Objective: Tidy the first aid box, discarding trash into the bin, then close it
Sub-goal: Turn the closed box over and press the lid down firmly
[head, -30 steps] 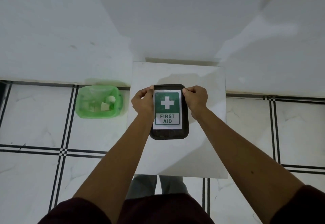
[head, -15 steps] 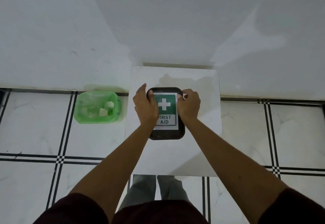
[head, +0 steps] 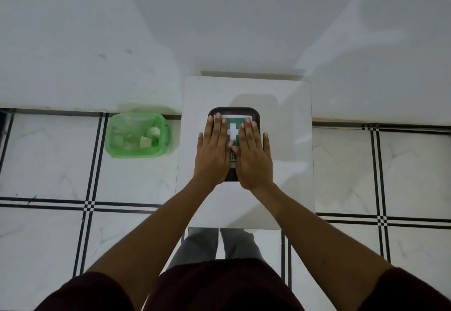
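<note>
Both hands, left hand [head: 212,153] and right hand [head: 253,155], fingers together, press flat on the closed first aid box [head: 234,112]; trash fills the bin [head: 138,137] at nine o'clock, task seemingly nearly complete.

Home interior, tiled floor [head: 48,169], white wall [head: 219,17], small table [head: 288,105]
</note>
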`<state>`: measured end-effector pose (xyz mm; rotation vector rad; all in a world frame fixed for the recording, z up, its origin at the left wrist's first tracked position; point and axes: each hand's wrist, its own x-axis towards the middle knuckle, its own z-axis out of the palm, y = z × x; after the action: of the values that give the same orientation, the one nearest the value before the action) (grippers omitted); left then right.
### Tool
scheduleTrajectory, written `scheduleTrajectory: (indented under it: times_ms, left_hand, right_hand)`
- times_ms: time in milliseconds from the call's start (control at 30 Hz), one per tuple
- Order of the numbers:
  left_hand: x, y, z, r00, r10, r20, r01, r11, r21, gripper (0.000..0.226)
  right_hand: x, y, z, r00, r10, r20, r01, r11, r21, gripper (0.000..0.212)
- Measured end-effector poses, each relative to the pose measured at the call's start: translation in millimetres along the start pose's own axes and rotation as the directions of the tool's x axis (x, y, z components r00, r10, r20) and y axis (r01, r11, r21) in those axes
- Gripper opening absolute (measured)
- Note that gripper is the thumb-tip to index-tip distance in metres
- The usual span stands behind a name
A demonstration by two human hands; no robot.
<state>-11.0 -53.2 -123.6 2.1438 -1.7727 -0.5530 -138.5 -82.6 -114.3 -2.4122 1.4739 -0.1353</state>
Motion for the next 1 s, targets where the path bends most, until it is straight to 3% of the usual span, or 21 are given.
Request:
scheduleTrajectory:
  times_ms: [333,600,1000]
  left_hand:
    - [2,-3,6,0.999,0.032,-0.004,-0.032,0.999,-0.035,0.057]
    - [-5,1,-3,0.993,-0.084,-0.081,0.057,0.955,-0.291,0.057]
    - [18,5,-5,1.0,-0.017,-0.012,0.015,0.991,-0.136,0.056]
  right_hand:
    - [2,1,2,1.0,0.015,0.018,-0.015,1.0,-0.007,0.06]
    - [3,0,-1,1.0,-0.01,-0.003,0.01,1.0,0.002,0.059]
    - [18,15,-6,0.995,0.09,-0.032,-0.088,0.994,0.058,0.059]
